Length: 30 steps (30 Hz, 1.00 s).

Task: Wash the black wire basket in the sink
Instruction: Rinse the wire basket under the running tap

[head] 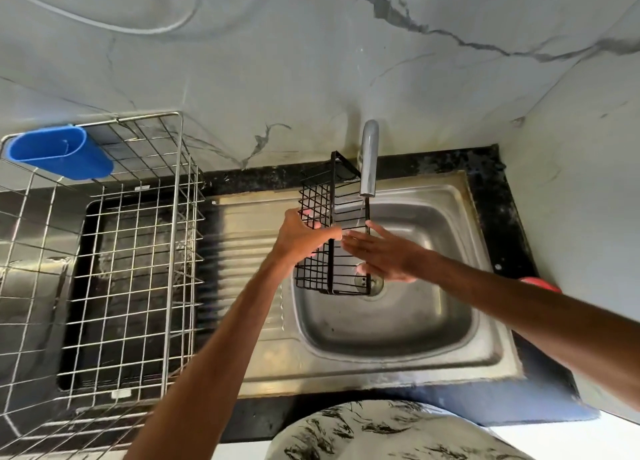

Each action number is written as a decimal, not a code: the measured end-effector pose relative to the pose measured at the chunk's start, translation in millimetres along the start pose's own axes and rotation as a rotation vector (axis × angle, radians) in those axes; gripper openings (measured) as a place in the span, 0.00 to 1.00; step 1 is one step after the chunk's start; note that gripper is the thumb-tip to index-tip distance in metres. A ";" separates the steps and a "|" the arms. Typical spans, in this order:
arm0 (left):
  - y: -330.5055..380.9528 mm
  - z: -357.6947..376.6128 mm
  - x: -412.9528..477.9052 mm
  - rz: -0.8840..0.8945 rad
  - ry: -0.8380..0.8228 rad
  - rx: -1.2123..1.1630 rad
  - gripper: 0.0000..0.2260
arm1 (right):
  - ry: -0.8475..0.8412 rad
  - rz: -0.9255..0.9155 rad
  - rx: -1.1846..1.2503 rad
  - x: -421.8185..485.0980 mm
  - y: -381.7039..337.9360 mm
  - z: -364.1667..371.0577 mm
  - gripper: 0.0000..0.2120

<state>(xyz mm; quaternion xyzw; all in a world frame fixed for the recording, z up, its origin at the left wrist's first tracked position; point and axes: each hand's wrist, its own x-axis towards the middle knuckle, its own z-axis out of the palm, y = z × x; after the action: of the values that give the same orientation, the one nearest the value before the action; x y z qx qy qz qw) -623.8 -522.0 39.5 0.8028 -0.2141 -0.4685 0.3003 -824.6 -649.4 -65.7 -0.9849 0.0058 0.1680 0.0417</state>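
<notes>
Black wire basket [331, 269] is up on end over the sink [398, 324] bowl, its top just under the tap [369, 161] spout and its lower end hanging above the drain [375, 284], clear of the steel. Your left hand [304, 234] has it by the left side, thumb across the front and fingers [300, 214] hooked into the mesh: a clenched hold that carries the weight and lets you turn the frame. Your right hand [384, 257] is flat, fingers released and straight, laid against the wires on the right face; that reads as rubbing the bars down, not gripping. Holding it vertical under the spout likely lets water run the full length and drip straight into the bowl, not onto the ribbed drainboard [242, 251]. Whether water is flowing I cannot tell; any stream is too thin to make out. The steel dish rack [176, 217] with its blue cup [59, 153] stands on the dark desk [498, 217] to your left, well apart, a probable place to set the basket once rinsed. Judged mid-wash.
</notes>
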 end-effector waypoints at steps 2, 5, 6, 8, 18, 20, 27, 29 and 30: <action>-2.9 2.2 1.2 0.017 -0.022 0.009 0.55 | 0.014 0.060 -0.052 1.0 19.5 -17.5 0.32; 0.3 6.6 -0.5 0.045 -0.037 0.013 0.51 | -0.039 0.170 -0.156 8.7 49.3 -55.7 0.31; 2.7 8.1 -1.8 0.059 -0.032 0.012 0.50 | -0.066 0.167 -0.205 11.7 56.7 -65.2 0.32; 4.3 11.9 0.6 0.081 -0.023 -0.008 0.49 | -0.087 0.160 -0.281 20.4 58.6 -71.3 0.24; -9.3 21.0 5.3 0.172 0.016 0.073 0.44 | -0.062 0.004 -0.053 -18.9 -22.9 9.5 0.33; -13.4 22.9 6.1 0.160 0.023 0.062 0.42 | -0.076 -0.069 -0.063 -25.0 -17.8 11.1 0.31; -14.5 21.8 9.5 0.070 -0.003 -0.117 0.55 | -0.025 -0.002 0.081 -29.9 2.6 -10.4 0.25; -17.8 20.4 11.0 0.031 0.002 -0.183 0.52 | -0.010 0.024 0.142 -36.8 -19.1 -3.2 0.22; -20.6 20.7 12.0 0.019 -0.007 -0.212 0.50 | 0.023 0.038 0.206 -40.6 -31.3 4.6 0.21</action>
<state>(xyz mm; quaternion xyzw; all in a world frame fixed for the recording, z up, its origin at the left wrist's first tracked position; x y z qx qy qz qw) -635.1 -520.3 10.0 0.7629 -0.1717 -0.4884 0.3872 -863.6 -617.9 -54.1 -0.9770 0.0420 0.1559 0.1396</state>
